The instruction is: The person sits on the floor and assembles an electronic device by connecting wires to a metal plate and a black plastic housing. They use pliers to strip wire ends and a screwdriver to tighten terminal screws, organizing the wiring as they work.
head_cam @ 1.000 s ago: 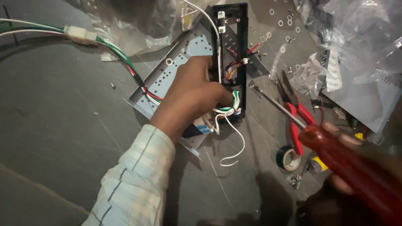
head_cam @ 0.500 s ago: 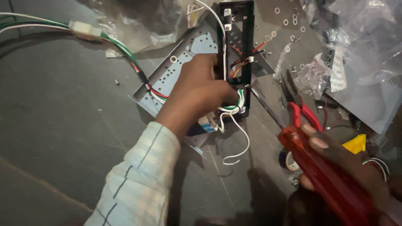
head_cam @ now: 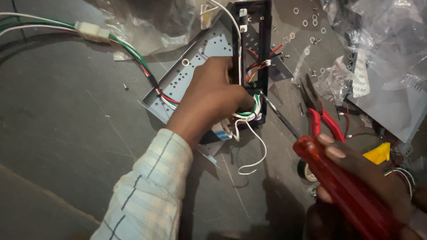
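Observation:
My left hand (head_cam: 209, 102) presses down on a grey perforated metal plate (head_cam: 195, 66) and grips the edge of a black plastic frame (head_cam: 253, 49) with red, yellow and black wires inside. A bundle of green, white and red wires (head_cam: 249, 114) curls out by my fingers. My right hand (head_cam: 369, 182) holds a screwdriver with a red translucent handle (head_cam: 338, 178); its thin shaft (head_cam: 278, 115) points up-left, with the tip at the lower end of the black frame beside the wire bundle.
Red-handled pliers (head_cam: 322, 118) lie right of the frame. Crumpled clear plastic bags (head_cam: 382, 26) and small washers and screws (head_cam: 307, 22) are scattered at the upper right. A wire harness with a white connector (head_cam: 91, 31) runs in from the upper left. A tape roll (head_cam: 304, 171) lies below the shaft.
My right hand has brought the screwdriver up and left, so its tip now reaches the lower end of the black frame. My left hand stays on the plate and frame.

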